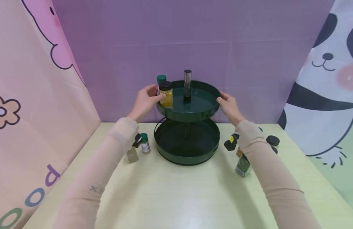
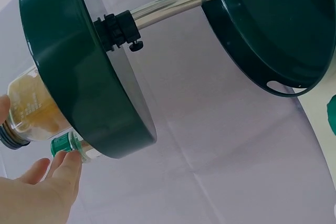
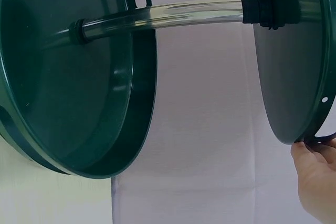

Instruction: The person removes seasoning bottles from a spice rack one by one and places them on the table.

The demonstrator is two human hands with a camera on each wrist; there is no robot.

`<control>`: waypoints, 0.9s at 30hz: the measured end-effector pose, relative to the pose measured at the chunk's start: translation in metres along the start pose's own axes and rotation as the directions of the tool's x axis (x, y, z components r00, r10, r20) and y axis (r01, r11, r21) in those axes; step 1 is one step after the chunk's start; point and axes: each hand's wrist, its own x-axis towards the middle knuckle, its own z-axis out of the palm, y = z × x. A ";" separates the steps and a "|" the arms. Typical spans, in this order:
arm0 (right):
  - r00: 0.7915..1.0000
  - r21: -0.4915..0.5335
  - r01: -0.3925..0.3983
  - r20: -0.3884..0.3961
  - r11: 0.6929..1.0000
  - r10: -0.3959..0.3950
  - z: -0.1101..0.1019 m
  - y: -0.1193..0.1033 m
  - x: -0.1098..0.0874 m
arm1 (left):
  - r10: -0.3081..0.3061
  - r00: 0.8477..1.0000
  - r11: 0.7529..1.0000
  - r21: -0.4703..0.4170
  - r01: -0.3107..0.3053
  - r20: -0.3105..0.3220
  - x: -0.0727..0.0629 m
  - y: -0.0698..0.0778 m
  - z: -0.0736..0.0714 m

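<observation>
A dark green two-tier turntable rack with a metal centre post stands on the table. In its upper tray, at the left, are a black-lidded glass jar of yellow spice and a green-capped spice bottle. My left hand rests against these two: its thumb lies on the yellow jar, its extended fingers beside the green cap. On the opposite side, my right hand grips the upper tray's rim between thumb and fingers. The tray wall hides the lower part of the green-capped bottle in the left wrist view.
Left of the rack stand a green-capped shaker and a small spice jar. On the right is a jar of green herbs, with black lids behind, partly covered by my sleeve. A purple cloth wall closes off the back.
</observation>
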 end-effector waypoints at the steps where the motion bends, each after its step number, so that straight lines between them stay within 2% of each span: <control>1: 1.000 0.000 0.000 0.005 1.000 0.000 0.000 0.000 0.000 | 0.000 1.000 1.000 0.007 0.000 -0.002 0.001 0.001 0.001; 7: 0.999 -0.008 0.000 0.037 1.000 0.000 0.003 -0.003 -0.003 | -0.006 1.000 1.000 0.021 0.006 -0.011 0.005 0.003 0.007; 12: 0.999 -0.008 0.008 0.031 1.000 -0.008 0.005 -0.005 -0.003 | -0.006 1.000 0.999 0.041 0.007 -0.006 0.007 0.003 0.012; 20: 1.000 -0.003 0.007 0.031 1.000 -0.007 0.008 -0.006 -0.004 | -0.017 0.999 0.991 0.133 0.020 -0.028 0.006 0.005 0.017; 27: 1.000 0.006 0.000 0.016 1.000 0.000 0.009 -0.005 -0.002 | -0.009 0.999 0.988 0.153 0.014 -0.035 0.006 0.005 0.017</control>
